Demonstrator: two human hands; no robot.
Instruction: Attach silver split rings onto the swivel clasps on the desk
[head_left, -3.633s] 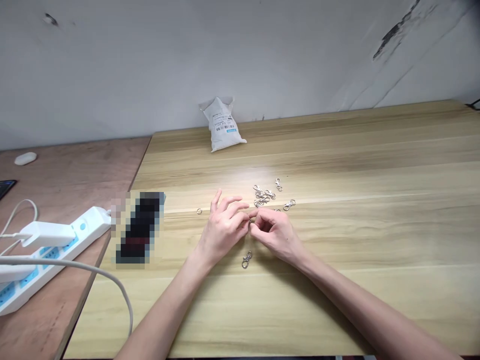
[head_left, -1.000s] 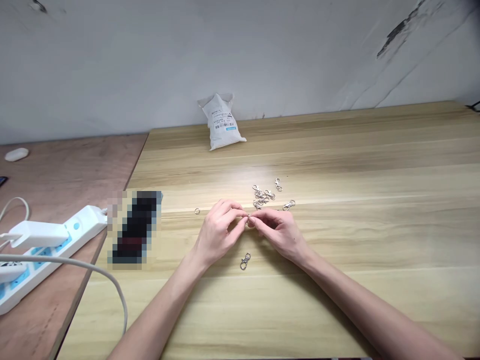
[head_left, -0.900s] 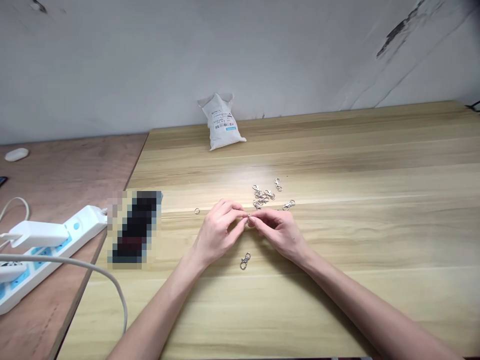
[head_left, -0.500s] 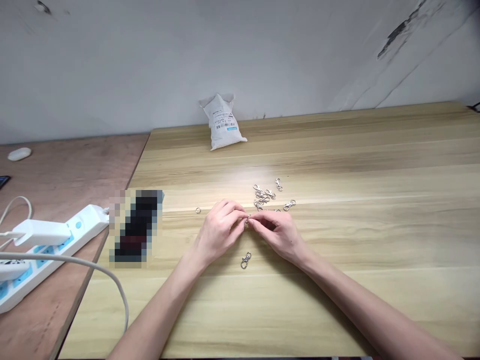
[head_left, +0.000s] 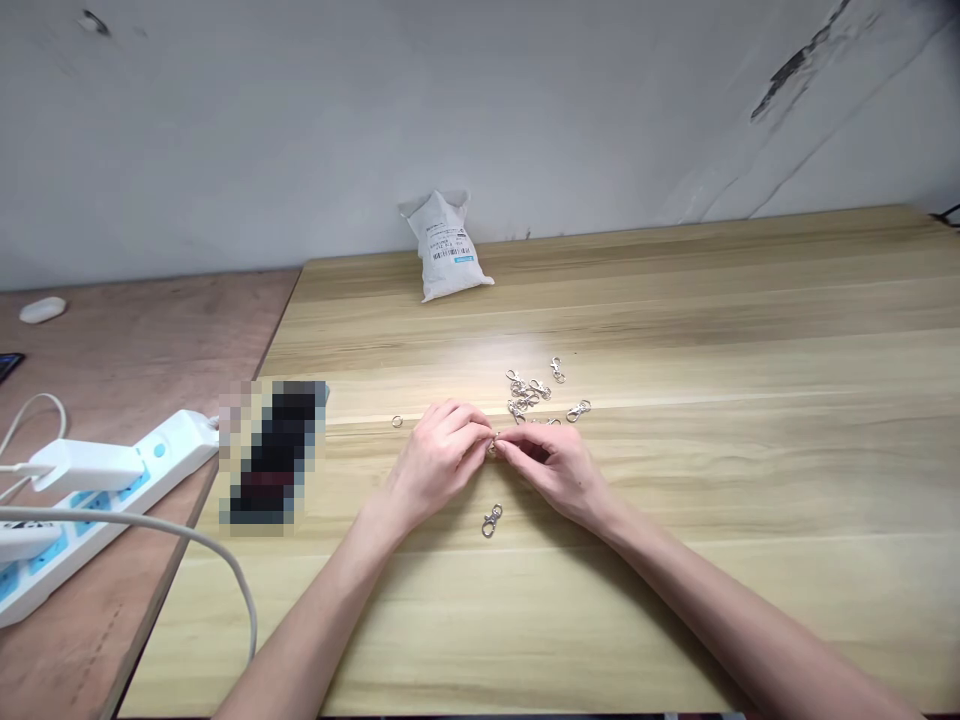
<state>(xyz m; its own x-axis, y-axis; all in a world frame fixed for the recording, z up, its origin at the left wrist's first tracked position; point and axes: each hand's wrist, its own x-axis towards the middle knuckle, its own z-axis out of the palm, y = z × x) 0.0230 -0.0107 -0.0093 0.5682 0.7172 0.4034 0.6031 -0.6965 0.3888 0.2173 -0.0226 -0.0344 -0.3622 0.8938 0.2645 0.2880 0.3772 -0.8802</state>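
Note:
My left hand (head_left: 439, 460) and my right hand (head_left: 555, 472) meet at the fingertips above the wooden table, both pinching a small silver ring (head_left: 493, 445). The fingers hide most of it, and I cannot tell if anything else is held with it. Just below my hands lies a silver swivel clasp with a ring (head_left: 491, 520). Beyond my right fingers is a loose heap of silver lobster clasps (head_left: 523, 395), with a single clasp (head_left: 578, 410) and another (head_left: 556, 370) apart from it. A lone split ring (head_left: 397, 422) lies left of my left hand.
A white printed bag (head_left: 446, 248) leans against the wall at the table's back edge. Left of the table are a pixelated object (head_left: 274, 455), a white power strip (head_left: 112, 495) with plugs and a cable, and a lower plywood surface (head_left: 142, 350).
My hands have drawn closer, and the fingertips now pinch together around the small ring. The clasps on the table stay in place, and the view has shifted only slightly.

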